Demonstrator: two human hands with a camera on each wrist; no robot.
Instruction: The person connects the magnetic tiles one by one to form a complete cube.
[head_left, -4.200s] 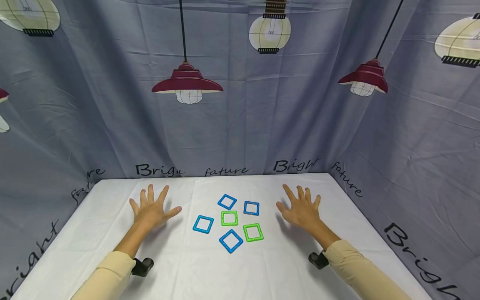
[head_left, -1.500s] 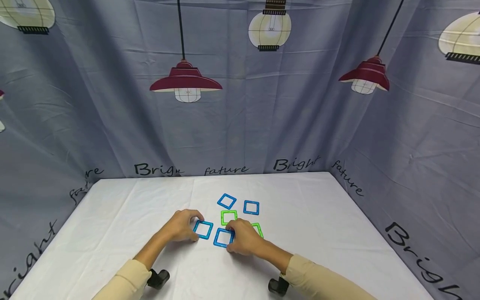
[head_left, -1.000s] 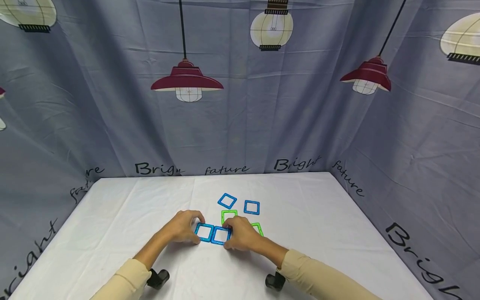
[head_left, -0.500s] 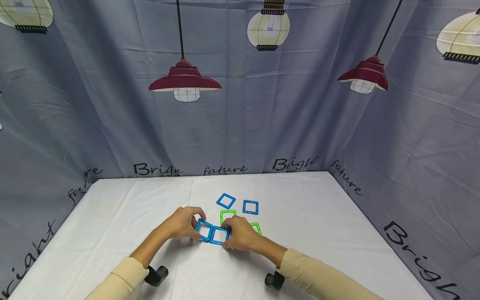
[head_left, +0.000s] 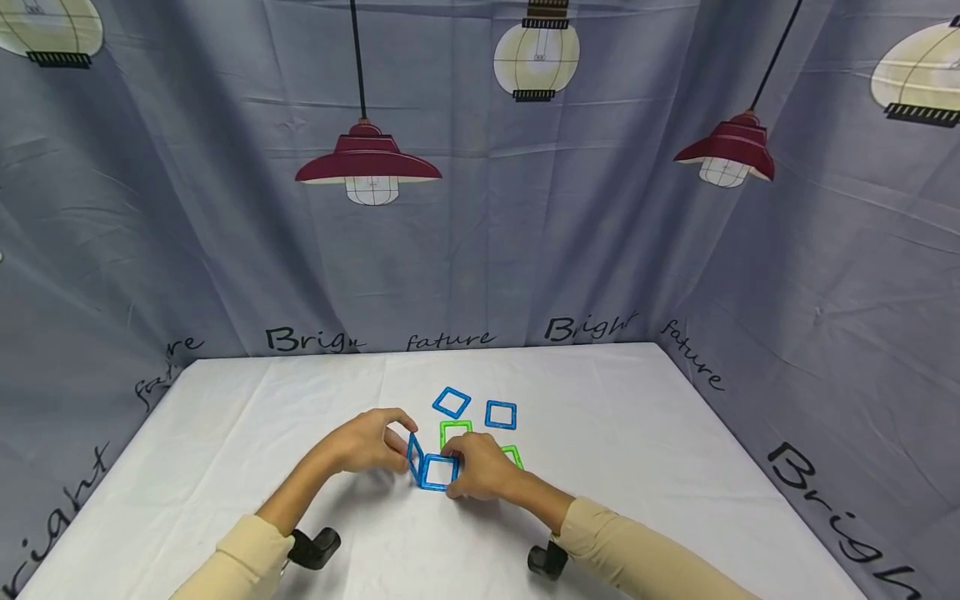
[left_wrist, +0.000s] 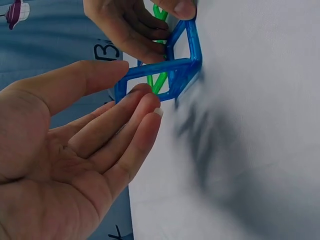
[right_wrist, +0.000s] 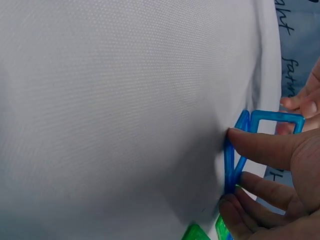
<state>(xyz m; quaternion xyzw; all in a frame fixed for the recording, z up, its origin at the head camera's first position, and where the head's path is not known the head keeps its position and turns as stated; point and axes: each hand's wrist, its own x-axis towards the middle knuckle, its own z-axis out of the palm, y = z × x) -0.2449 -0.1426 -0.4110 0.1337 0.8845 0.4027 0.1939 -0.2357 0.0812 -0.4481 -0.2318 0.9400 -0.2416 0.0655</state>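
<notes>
My left hand (head_left: 367, 443) pinches a blue square magnetic tile (left_wrist: 160, 67) by its outer edge, thumb on one side and fingertips on the other. This tile stands up on edge. Its lower edge meets the left edge of a second blue square magnetic tile (head_left: 435, 487), which lies flat on the white tablecloth. My right hand (head_left: 483, 468) grips that flat tile at its right side, with the thumb (right_wrist: 260, 145) at the near edge and fingers at the far edge. In the left wrist view the two tiles form an angled corner.
Behind the hands lie two more blue square tiles, one tilted (head_left: 446, 412) and one straighter (head_left: 501, 427). A green tile (head_left: 456, 423) lies just beyond the flat blue one. Another green tile (head_left: 517, 458) is partly hidden by the right hand. A printed curtain (head_left: 465, 250) hangs behind.
Both hands came in from the sides and brought two blue tiles together edge to edge. The left hand then tilted its tile up from flat to upright, while the right hand stayed nearly still.
</notes>
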